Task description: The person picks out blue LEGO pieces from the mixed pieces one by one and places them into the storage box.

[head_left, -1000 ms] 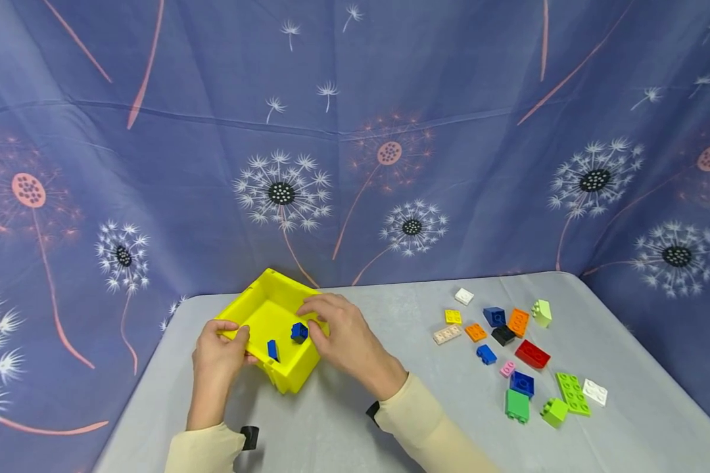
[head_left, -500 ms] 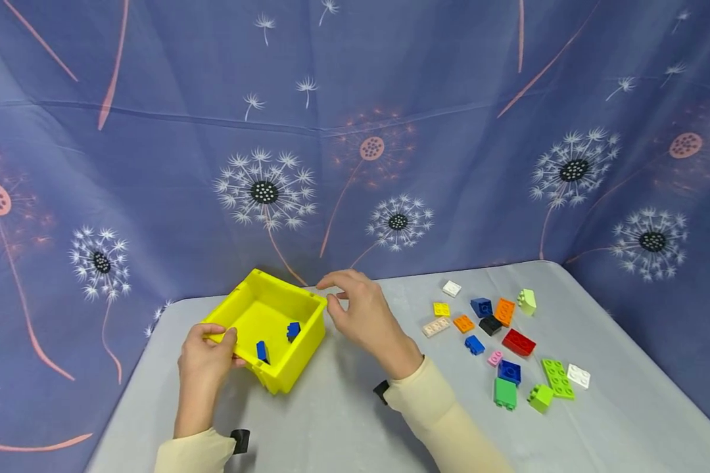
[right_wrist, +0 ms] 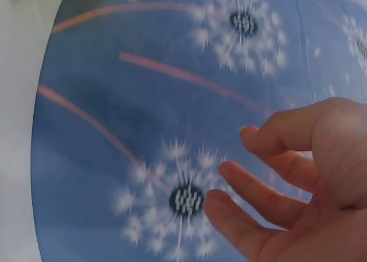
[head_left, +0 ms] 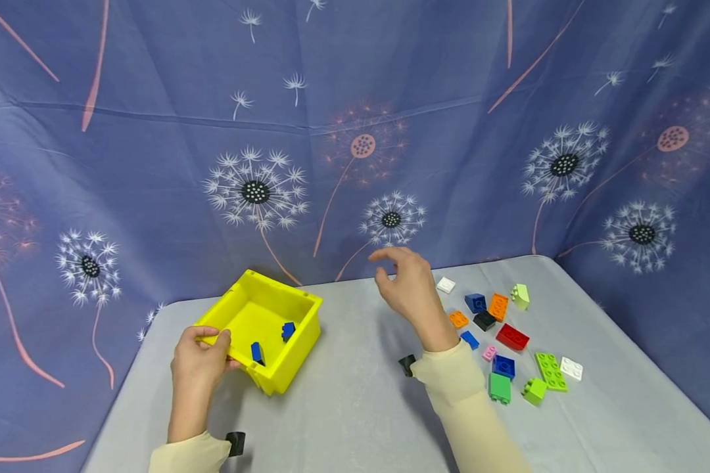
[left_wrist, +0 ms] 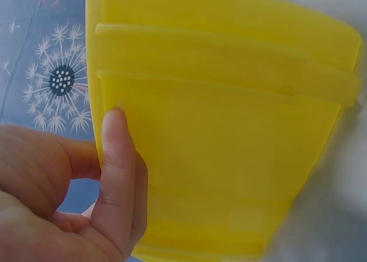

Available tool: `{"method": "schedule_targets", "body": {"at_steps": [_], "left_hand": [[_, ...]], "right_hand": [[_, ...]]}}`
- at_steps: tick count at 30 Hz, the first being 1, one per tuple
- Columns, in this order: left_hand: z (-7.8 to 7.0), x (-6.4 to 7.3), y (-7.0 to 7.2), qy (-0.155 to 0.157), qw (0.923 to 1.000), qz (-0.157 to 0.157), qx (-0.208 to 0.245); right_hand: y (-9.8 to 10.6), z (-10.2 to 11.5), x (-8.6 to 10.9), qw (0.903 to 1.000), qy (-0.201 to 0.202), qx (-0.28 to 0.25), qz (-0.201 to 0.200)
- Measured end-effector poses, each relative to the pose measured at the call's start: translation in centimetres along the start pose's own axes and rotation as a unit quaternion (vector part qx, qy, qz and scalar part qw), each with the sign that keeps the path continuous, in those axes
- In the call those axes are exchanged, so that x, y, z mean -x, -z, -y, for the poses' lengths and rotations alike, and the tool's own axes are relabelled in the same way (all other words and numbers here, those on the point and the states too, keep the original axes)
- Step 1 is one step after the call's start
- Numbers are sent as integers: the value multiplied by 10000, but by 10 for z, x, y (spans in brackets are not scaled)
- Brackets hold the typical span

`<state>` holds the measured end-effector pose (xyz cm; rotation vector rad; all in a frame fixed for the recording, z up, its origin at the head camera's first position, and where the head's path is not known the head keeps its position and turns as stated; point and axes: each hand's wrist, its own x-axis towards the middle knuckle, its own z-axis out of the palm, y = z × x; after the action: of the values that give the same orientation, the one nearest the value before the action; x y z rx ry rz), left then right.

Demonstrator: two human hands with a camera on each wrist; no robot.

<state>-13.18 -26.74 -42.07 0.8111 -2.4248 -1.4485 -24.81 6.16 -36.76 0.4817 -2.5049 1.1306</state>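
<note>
My left hand (head_left: 198, 358) grips the near left rim of a yellow plastic bin (head_left: 298, 348), thumb on the inside and fingers against the outer wall. In the left wrist view those fingers (left_wrist: 117, 176) lie along the yellow wall. Two blue toy bricks lie in the bin: a narrow one (head_left: 257, 353) near the front and a studded one (head_left: 288, 331) by the right wall. Right of the bin, my right hand (head_left: 411, 286) is raised over the table with loosely bent fingers and nothing between them, as the right wrist view also shows.
Loose building bricks spread over the right side of the grey table (head_left: 355, 394). Among them are a red brick (head_left: 513, 337), a green brick (head_left: 499, 387), a black brick (head_left: 484, 320) and a lime plate (head_left: 550, 372). A blue dandelion-print cloth (head_left: 343, 79) hangs behind.
My right hand has come out of the bin and moved right toward the loose bricks, letting go of the studded blue brick inside. My left hand keeps its grip on the rim.
</note>
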Motion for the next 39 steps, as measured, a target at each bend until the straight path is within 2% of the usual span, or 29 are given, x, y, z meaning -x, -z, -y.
{"method": "schedule_targets", "body": {"at_steps": [5, 9, 15, 19, 24, 34, 39], "left_hand": [[0, 1, 0, -1, 10000, -22, 11], [-1, 2, 0, 1, 10000, -52, 30], [-1, 3, 0, 7, 10000, -53, 43], [-1, 3, 1, -21, 10000, -68, 40], [0, 3, 1, -8, 10000, -54, 29], [-1, 2, 0, 14, 9999, -155, 6], [-2, 2, -1, -44, 9997, -225, -40]], "right_hand": [[15, -24, -5, 9975, -698, 108, -45], [23, -43, -8, 9920, -1237, 252, 29], [42, -77, -10, 9765, -2075, 572, 115], [54, -97, -8, 9661, -2469, 726, 202], [59, -113, -8, 9561, -2772, 823, 484], [52, -135, -10, 9362, -3197, 1097, 960], [47, -140, -10, 9315, -3328, 1021, 1053]]}}
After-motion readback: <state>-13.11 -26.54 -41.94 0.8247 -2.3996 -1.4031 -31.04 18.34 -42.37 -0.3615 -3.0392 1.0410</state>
